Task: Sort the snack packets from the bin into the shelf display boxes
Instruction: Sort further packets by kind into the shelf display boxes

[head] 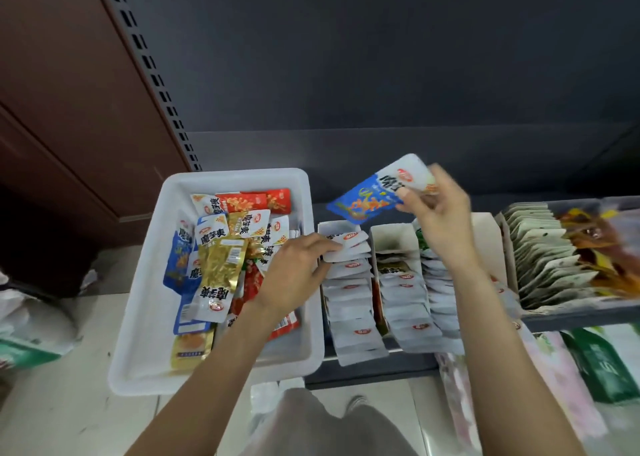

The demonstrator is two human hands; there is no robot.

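My right hand [438,213] pinches a blue-and-white snack packet [375,192] by its white end, holding it in the air above the back of the shelf display boxes [381,275]. My left hand [298,268] reaches across from the white bin [145,282] with fingers fairly straight, the tips pressing on the rearmost white packets [346,247] in the leftmost box; it grips nothing that I can see.

Judging by how things lie, I am somewhere in the middle of the job. The narrow boxes on the shelf already hold long overlapping rows of packets standing on edge, and the leftmost row reaches out past the shelf's front edge. A wider box [540,265] to the right is packed with pale packets too. The bin, resting beside the shelf at my left, is far from finished: a loose heap of blue, red, gold and white packets lies in it, a gold one [221,272] on top. So the packet in my right hand needs its row, and much remains to sort after it.
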